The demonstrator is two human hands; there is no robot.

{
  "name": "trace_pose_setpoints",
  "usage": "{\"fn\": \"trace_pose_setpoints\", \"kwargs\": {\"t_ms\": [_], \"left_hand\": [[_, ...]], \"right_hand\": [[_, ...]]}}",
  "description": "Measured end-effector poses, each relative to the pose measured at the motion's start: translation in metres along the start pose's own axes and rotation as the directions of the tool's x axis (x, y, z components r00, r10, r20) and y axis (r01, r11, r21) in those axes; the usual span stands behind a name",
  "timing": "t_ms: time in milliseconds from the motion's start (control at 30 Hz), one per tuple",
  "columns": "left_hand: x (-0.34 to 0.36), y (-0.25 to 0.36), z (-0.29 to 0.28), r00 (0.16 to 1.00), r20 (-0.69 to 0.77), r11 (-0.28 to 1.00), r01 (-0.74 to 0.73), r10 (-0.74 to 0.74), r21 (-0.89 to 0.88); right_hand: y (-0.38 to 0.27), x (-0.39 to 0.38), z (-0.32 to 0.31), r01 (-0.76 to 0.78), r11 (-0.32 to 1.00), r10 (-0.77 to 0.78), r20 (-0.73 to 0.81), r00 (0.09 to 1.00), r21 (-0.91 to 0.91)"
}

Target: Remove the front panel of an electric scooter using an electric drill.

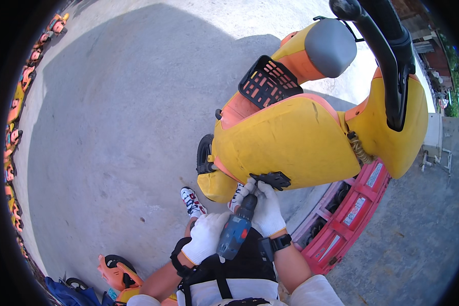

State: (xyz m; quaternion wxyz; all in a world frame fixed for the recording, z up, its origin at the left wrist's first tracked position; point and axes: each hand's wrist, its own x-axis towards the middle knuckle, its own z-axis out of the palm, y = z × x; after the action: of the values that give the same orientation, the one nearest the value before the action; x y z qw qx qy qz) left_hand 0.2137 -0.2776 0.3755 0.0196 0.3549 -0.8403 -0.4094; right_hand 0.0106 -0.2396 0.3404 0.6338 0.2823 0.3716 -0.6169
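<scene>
A blue-and-black cordless drill [234, 234] lies across the front of my body, its chuck end pointing up at a yellow and orange scooter [290, 140]. My left hand [206, 237], in a white glove, is closed around the drill from its left side; the handle is mostly hidden. My right hand [269, 210], also gloved, is beside the chuck. Its thumb and fingertips pinch together at the drill's tip, next to a black plate-like part [274, 179] on the scooter's lower edge. What those fingertips hold is too small to make out.
A black basket [270, 81] and a grey seat [330, 48] are on the scooter's far side. Black handlebar parts [387, 66] rise at upper right. A red crate [336, 219] with dark things inside stands right. Several scooters [15, 132] line the left edge; another [120, 275] is lower left.
</scene>
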Motion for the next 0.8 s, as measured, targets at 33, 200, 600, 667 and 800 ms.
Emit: {"fn": "trace_pose_setpoints", "kwargs": {"t_ms": [33,200,600,667,800], "left_hand": [[-0.001,-0.001,0.000,1.000,0.002,1.000,-0.002,0.002,-0.001],[-0.036,-0.021,0.008,0.998,0.030,0.992,-0.043,0.046,-0.115],[-0.069,-0.049,-0.005,0.973,0.179,0.973,0.175,-0.147,-0.150],[-0.073,-0.048,-0.009,0.987,0.083,0.972,0.154,-0.141,-0.180],[-0.084,-0.041,-0.022,0.988,0.002,0.974,0.154,-0.156,-0.166]], "right_hand": [[-0.001,0.003,-0.004,0.000,1.000,0.000,0.019,1.000,0.013],[0.006,0.007,-0.006,0.018,1.000,-0.018,-0.045,0.999,-0.007],[0.018,-0.005,0.019,0.266,0.830,-0.428,-0.252,0.868,-0.491],[0.019,-0.011,0.034,0.246,0.720,-0.516,-0.264,0.814,-0.649],[0.023,-0.003,0.018,0.138,0.030,-0.814,0.056,0.578,-0.990]]}}
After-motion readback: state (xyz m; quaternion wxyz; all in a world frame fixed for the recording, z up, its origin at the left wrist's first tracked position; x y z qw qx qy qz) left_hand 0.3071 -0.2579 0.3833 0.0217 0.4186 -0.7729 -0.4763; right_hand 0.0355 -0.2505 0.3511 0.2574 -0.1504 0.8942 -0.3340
